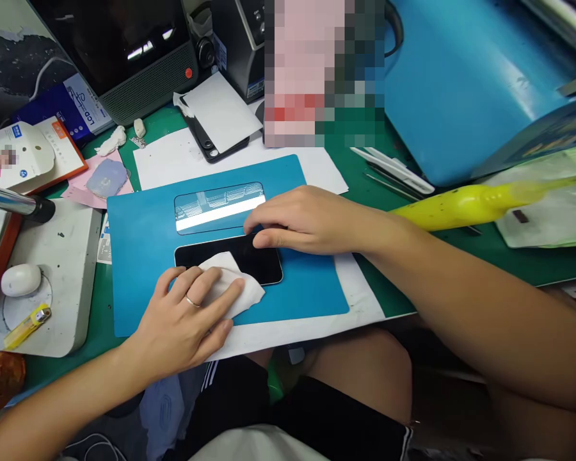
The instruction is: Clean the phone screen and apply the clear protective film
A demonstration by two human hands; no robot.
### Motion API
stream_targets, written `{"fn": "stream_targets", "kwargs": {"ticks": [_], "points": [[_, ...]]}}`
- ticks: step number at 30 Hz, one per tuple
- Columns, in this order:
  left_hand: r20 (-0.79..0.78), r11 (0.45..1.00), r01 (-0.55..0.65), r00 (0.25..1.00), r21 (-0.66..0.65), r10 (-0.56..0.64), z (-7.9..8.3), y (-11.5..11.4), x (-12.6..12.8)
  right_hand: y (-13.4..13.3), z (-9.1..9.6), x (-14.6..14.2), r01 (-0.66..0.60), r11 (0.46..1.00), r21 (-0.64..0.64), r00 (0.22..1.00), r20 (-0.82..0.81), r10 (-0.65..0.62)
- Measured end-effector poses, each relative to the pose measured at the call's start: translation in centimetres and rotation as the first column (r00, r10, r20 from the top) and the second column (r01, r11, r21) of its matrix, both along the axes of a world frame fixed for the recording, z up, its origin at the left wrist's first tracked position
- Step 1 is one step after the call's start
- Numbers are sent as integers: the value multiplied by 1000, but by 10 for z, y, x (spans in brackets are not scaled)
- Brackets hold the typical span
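A black phone (pixel 249 259) lies screen up on a blue work mat (pixel 144 243). My left hand (pixel 187 320), with a ring on one finger, presses a white cloth (pixel 230 282) flat onto the phone's left part, fingers stretched out. My right hand (pixel 307 221) rests on the phone's upper right edge, fingers curled and holding it in place. Just behind the phone on the mat lies a clear screen protector (pixel 218 205) with a white strip.
White paper sheets (pixel 182 160) lie under and behind the mat. A yellow squeeze bottle (pixel 461 205) lies at the right, tweezers (pixel 393 169) beside it. Left are a white block (pixel 62 256) with a yellow lighter (pixel 26 325), boxes and a dark machine (pixel 139 57).
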State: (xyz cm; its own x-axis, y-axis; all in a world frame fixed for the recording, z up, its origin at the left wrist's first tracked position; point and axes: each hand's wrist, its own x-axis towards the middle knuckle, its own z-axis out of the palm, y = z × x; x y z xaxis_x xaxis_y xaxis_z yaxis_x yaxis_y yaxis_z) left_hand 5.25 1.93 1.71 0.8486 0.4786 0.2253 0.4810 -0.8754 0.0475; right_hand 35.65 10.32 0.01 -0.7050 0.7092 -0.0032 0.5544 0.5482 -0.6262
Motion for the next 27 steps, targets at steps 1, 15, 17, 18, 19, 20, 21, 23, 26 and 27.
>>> {"fn": "stream_targets", "kwargs": {"ticks": [1,15,17,18,19,20,21,23,26,27], "points": [[22,1000,9,1000,11,-9,1,0,-2,0,0,0,0,1000,0,1000,-4,0],[58,995,66,996,-72,-62,-5,3,3,-3,4,-3,14,999,32,997,69,-16],[66,997,61,996,-55,-58,-2,2,1,-3,5,-3,17,1000,26,997,75,-19],[74,997,59,996,-48,-56,-1,3,-1,-2,6,-3,17,1000,19,997,76,-18],[79,997,55,996,-46,-51,1,3,-2,-2,6,-4,15,1000,12,997,75,-16],[82,997,50,996,-51,-45,2,4,-2,-2,6,-4,13,1000,6,997,75,-13],[82,997,46,996,-63,-40,2,5,-3,-3,7,-4,11,1000,5,997,76,-11],[80,994,52,996,-98,-44,2,6,-2,-3,6,-4,15,1000,20,996,84,-17],[84,989,76,994,-128,-65,1,8,0,-5,5,-4,36,997,61,995,95,-42],[81,989,82,994,-127,-73,1,9,1,-5,5,-4,39,997,70,994,98,-46]]}}
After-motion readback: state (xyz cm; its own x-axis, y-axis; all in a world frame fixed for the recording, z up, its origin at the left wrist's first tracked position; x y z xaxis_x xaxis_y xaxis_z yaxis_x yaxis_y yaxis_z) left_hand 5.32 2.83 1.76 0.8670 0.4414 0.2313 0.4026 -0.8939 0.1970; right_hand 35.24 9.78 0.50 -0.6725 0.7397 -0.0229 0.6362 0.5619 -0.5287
